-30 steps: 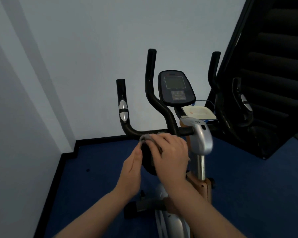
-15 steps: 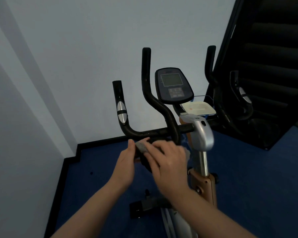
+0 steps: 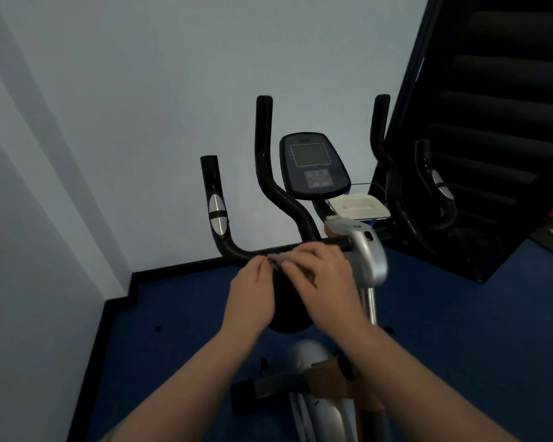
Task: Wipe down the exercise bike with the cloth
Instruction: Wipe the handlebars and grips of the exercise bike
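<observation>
Pinching the grey cloth [image 3: 276, 260] between both hands' curled fingers [image 3: 296, 272] — handlebar [image 3: 262, 252] behind, console [image 3: 313, 167] beyond.

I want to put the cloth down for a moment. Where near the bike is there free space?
Bare blue floor lies between the wall skirting and the bike's base bar. The tray beside the console looks free too. The crossbar is crowded: both hands, left and right, hold the cloth there.

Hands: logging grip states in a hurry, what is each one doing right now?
Left hand: pinches one end of the grey cloth below the handlebar.
Right hand: fingers curled over the cloth, holding it.
</observation>
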A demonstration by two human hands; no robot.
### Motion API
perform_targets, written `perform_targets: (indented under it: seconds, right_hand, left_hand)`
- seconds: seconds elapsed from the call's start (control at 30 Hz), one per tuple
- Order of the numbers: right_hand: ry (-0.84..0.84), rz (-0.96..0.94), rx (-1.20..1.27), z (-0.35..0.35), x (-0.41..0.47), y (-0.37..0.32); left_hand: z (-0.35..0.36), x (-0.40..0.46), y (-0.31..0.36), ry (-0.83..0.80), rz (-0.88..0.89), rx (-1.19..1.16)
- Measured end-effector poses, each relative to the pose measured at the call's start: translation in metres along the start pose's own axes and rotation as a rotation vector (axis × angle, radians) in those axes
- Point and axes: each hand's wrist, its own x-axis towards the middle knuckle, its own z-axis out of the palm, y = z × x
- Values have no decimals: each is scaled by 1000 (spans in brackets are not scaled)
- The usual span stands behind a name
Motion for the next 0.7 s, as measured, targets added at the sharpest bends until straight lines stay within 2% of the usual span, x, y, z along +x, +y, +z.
perform_targets:
  seconds: [0.13, 0.23, 0.27, 0.37, 0.53, 0.7]
  right_hand:
    - [140, 41, 187, 2, -35, 9]
    - [44, 170, 391, -9, -19, 7]
    - [3, 220, 376, -10, -7, 6]
    - [-24, 281, 72, -7, 14, 2]
    - [82, 300, 161, 4, -28, -3]
    - [-112, 272, -54, 1, 16, -8]
  left_hand:
    - [-3, -3, -6, 26, 39, 21]
    - [-2, -3, -5, 45, 32, -19]
    - [-1, -3, -5, 47, 30, -23]
    - [-2, -4, -7, 48, 32, -37]
    - [0, -4, -8, 60, 39, -48]
    - [0, -2, -9, 55, 33, -65]
